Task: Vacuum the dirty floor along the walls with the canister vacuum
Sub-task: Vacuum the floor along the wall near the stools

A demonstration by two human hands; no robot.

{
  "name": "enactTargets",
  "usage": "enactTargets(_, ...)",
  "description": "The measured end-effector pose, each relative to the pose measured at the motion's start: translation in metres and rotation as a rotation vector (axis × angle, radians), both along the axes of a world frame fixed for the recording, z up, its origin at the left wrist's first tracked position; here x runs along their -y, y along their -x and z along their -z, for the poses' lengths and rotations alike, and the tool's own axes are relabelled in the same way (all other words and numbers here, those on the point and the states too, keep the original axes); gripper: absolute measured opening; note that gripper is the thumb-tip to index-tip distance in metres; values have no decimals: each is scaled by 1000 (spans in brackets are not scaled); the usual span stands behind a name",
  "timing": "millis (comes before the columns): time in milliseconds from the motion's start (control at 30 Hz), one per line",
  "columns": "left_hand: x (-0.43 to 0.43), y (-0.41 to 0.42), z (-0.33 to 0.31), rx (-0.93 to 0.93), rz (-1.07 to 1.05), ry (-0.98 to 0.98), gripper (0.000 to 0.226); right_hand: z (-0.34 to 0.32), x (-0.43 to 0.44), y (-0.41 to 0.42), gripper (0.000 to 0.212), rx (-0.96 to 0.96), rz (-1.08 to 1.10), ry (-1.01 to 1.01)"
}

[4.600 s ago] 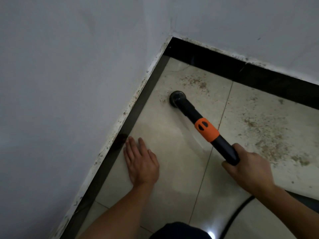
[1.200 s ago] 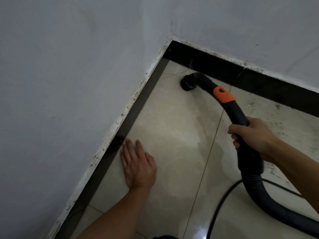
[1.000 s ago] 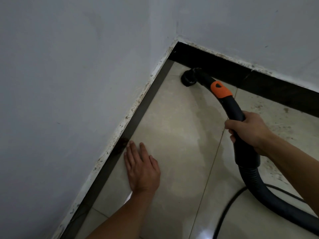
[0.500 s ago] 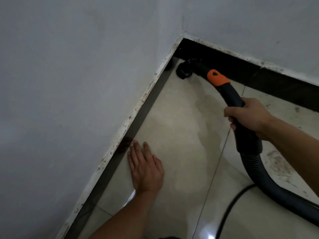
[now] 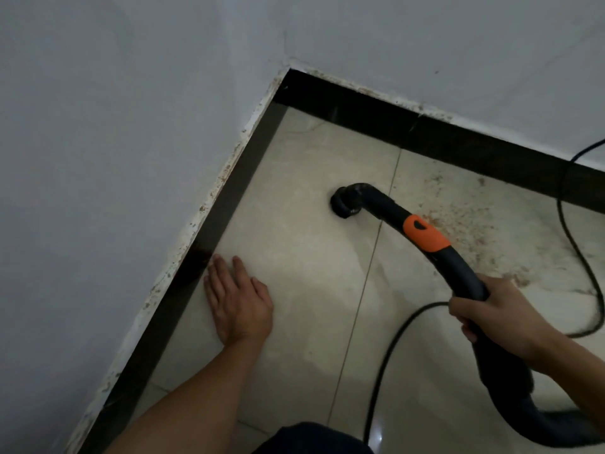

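head view — black, orange-banded vacuum wand (image 5: 422,235)

Nozzle (image 5: 343,204) seemingly on floor (image 5: 311,263) — left hand (image 5: 240,306) leftward, dirt patch (image 5: 474,224) rightward.

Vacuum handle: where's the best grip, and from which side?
Grip the rigid black curved tube below the orange collar, where the right hand wraps it, coming from the right and above. That section arcs up off the floor with the nozzle down at its far end; the hose behind looks flexible.
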State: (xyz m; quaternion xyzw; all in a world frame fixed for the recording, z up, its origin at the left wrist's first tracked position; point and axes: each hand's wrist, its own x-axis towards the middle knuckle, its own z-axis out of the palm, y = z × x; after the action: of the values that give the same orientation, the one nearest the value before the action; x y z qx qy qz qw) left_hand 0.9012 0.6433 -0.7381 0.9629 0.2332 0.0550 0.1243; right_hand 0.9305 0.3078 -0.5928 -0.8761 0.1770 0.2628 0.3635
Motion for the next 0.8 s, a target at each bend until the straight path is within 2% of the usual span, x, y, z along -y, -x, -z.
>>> enactTargets(200,5,2,0,4,11,10,57,4,-13,26,11,50,-25,15)
enactTargets(367,7,3,0,26,2,6,57,9,-37,-18,13,115,49,11)
enactTargets(533,6,5,3,29,4,-14,54,14,-56,-26,14,76,-103,-8)
enactTargets(667,7,5,4,33,4,-22,53,17,-72,-68,15,161,16,24)
enactTargets(800,7,5,6,32,5,-28,52,14,-106,-133,18,131,159,-153)
